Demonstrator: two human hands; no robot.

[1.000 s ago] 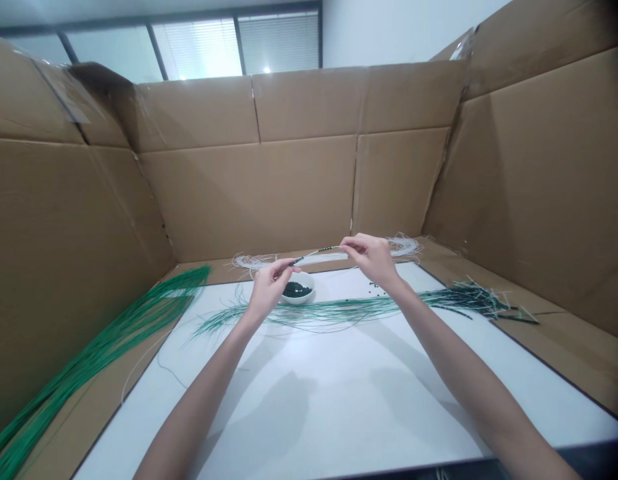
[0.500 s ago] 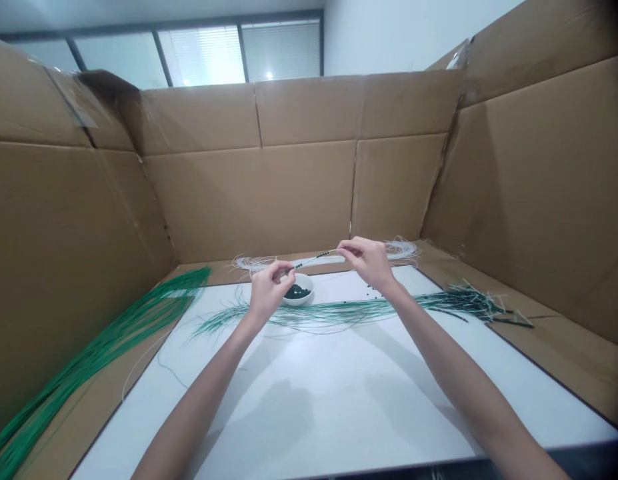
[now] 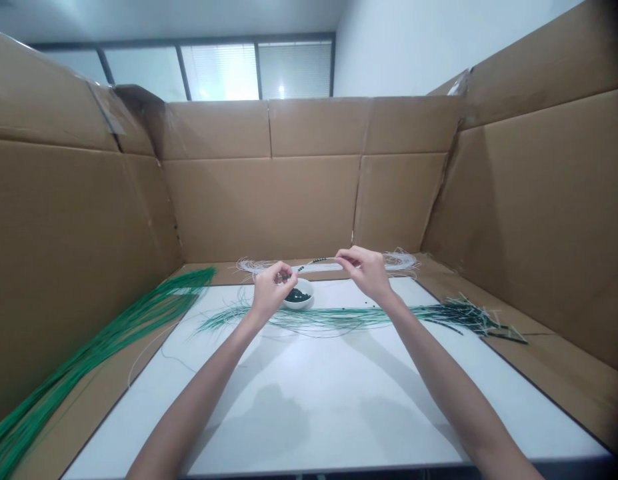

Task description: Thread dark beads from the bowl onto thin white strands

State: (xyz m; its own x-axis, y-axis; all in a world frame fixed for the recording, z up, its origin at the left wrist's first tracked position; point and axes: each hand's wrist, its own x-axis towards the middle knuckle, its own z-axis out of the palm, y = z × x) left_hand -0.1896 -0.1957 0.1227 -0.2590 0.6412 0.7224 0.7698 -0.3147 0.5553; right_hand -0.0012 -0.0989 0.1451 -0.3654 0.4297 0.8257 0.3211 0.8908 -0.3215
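Note:
A thin pale cord (image 3: 329,259) with several small dark beads (image 3: 318,261) on it spans the gap between my hands. My left hand (image 3: 273,288) pinches its lower end, just left of and above the bowl. The other end, a little higher, is in the closed fingertips of my right hand (image 3: 365,270). Below the cord stands a white bowl (image 3: 309,301) holding a heap of dark beads (image 3: 297,295); my left fingers hide part of its rim. What lies inside each fingertip pinch is hidden.
Green strands (image 3: 333,318) lie across the white tabletop (image 3: 309,400), ending in a dark beaded bundle (image 3: 463,313) at right. More green strands (image 3: 109,343) rest on the left. White cords (image 3: 401,260) lie behind. Cardboard walls (image 3: 269,207) enclose three sides.
The camera view has tilted and shifted slightly. Both hands still hold the cord, which bows a little more; the beads sit slightly differently along it.

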